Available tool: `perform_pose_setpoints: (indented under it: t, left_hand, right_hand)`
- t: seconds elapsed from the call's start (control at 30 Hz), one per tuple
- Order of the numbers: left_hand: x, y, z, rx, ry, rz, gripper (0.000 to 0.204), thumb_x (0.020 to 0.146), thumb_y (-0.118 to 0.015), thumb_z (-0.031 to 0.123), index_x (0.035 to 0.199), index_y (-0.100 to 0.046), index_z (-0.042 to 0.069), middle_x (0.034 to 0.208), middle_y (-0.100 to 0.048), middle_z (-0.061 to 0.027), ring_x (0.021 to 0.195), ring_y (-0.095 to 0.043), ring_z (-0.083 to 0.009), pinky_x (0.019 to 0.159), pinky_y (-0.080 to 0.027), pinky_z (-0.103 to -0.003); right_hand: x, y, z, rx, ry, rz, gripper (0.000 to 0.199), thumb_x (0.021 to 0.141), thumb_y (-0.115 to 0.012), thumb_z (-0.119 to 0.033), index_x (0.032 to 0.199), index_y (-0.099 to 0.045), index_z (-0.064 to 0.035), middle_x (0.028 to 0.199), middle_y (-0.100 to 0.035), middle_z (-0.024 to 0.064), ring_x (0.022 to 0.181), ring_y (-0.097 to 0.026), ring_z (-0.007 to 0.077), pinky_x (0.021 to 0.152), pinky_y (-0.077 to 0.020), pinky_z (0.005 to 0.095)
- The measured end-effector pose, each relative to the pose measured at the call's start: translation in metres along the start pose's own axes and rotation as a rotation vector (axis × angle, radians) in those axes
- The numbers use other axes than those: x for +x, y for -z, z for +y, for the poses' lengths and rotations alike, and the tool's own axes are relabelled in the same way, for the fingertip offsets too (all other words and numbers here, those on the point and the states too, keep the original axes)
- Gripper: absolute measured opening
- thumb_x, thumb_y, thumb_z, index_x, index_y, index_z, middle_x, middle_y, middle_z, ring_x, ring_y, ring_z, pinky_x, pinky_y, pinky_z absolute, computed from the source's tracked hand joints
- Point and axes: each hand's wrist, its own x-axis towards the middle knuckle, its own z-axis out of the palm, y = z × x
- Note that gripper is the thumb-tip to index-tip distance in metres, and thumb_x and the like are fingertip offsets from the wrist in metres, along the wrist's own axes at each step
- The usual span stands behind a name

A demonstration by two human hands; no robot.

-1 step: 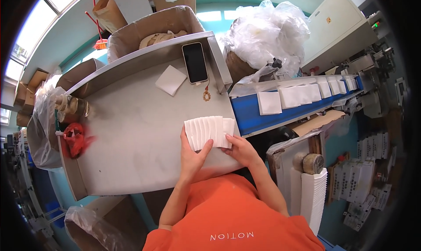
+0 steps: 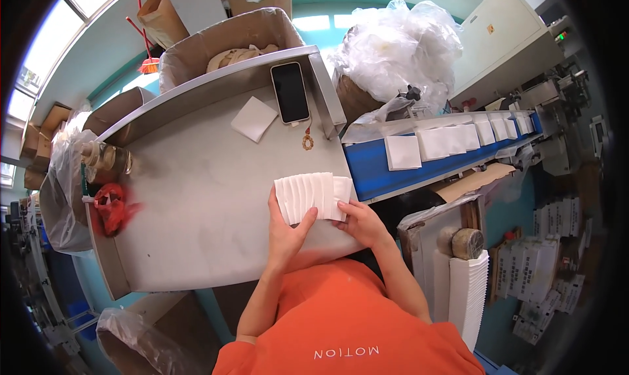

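A fanned stack of white folded napkins (image 2: 303,195) is held over the front right of the metal work table (image 2: 196,198). My left hand (image 2: 288,234) is closed on its left and front side, the thumb lying on top and the fingers mostly hidden underneath. At the stack's right end, my right hand (image 2: 360,223) pinches the last napkin (image 2: 341,195) between thumb and fingers. Farther back on the table lies a single white folded square (image 2: 254,119), apart from both hands. Beside it rests a phone (image 2: 290,93) with a beaded charm (image 2: 307,139).
A blue conveyor belt (image 2: 370,178) carrying several white folded squares (image 2: 403,153) runs off to the right. Raised metal walls edge the table's back and left. A red plastic bag (image 2: 111,208) sits at the left wall. Tall white stacks (image 2: 466,299) stand near my right elbow.
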Motion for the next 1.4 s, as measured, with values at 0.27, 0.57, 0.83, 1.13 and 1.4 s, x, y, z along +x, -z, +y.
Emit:
perform_pose_setpoints:
  t: [0.27,0.57,0.83,1.13,1.4]
  left_hand:
    - [0.0,-0.01,0.002,0.326,-0.194,0.014,0.096,0.078,-0.077,0.017,0.147,-0.014,-0.002,0.132,-0.044,-0.0203,0.119,-0.05,-0.0298,0.1,-0.042,-0.037]
    - [0.004,-0.008,-0.005,0.34,-0.203,0.068,0.095,0.078,-0.076,0.016,0.148,-0.014,0.003,0.131,-0.048,-0.0207,0.116,-0.053,-0.0293,0.096,-0.046,-0.038]
    - [0.004,-0.015,0.006,0.073,-0.017,-0.121,0.084,0.081,-0.075,0.018,0.145,-0.024,-0.002,0.13,-0.05,-0.0222,0.118,-0.054,-0.0286,0.097,-0.044,-0.038]
    - [0.002,-0.017,0.007,0.197,-0.097,-0.026,0.089,0.081,-0.073,0.013,0.146,-0.016,-0.002,0.129,-0.05,-0.0211,0.116,-0.054,-0.0295,0.096,-0.045,-0.037]
    - [0.003,-0.018,0.006,0.046,0.03,-0.089,0.073,0.088,-0.067,0.019,0.144,-0.026,-0.002,0.128,-0.053,-0.0207,0.113,-0.056,-0.0255,0.093,-0.046,-0.034]
  right_hand:
    - [0.002,-0.023,0.001,-0.627,0.485,0.101,0.04,0.095,-0.06,-0.035,0.112,-0.058,0.0005,0.09,-0.062,0.0051,0.082,-0.055,0.0071,0.072,-0.0448,0.0214]
    - [0.004,0.007,0.005,-0.059,0.034,-0.023,0.028,0.093,-0.06,-0.018,0.117,-0.056,-0.0026,0.103,-0.063,0.0052,0.092,-0.062,0.0149,0.077,-0.0506,0.0289]
    - [-0.004,-0.02,0.001,-0.661,0.428,0.093,0.042,0.096,-0.057,-0.041,0.112,-0.057,-0.002,0.095,-0.061,0.0034,0.085,-0.055,0.0069,0.071,-0.0457,0.023]
    - [-0.002,0.004,0.001,-0.254,0.071,0.01,0.025,0.095,-0.06,-0.022,0.109,-0.061,-0.0023,0.095,-0.062,0.0032,0.078,-0.058,0.0098,0.068,-0.0458,0.0214]
    - [-0.002,-0.014,-0.005,-0.374,0.189,0.15,0.048,0.094,-0.06,-0.042,0.113,-0.055,0.0009,0.099,-0.064,0.0096,0.086,-0.062,0.0146,0.074,-0.0494,0.0247]
